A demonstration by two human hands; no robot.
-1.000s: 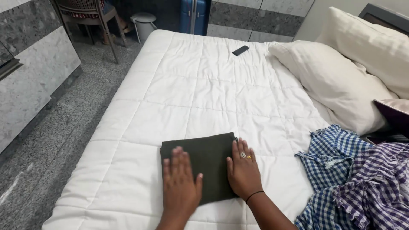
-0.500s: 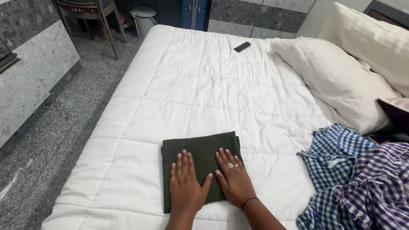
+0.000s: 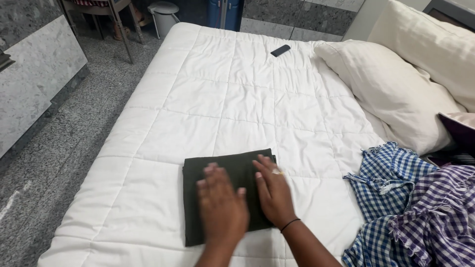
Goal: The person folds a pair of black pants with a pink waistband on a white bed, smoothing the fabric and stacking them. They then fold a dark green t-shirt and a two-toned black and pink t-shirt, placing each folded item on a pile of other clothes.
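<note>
On the near part of the white quilted bed (image 3: 222,104) lies a dark green folded cloth (image 3: 198,178), a flat rectangle close to the near edge of the mattress. Both hands rest flat on top of it. The left hand (image 3: 222,210) lies with open palm down and fingers spread, a little blurred, over the middle of the cloth. The right hand (image 3: 273,195) lies just beside it, also open and flat, with a ring on one finger and a thin dark band at the wrist; it covers the right edge of the cloth. Neither hand grips anything; they only press on the fabric.

To the right, near the hands but not touching the cloth, a blue checked garment (image 3: 391,198) is heaped together with a purple checked one (image 3: 440,217). Further right lie two white pillows (image 3: 396,89). Far on the bed is a small black remote control (image 3: 280,50). Beyond the bed stand a small white bin (image 3: 164,15) and a chair (image 3: 106,15) on the grey stone floor (image 3: 64,143).
</note>
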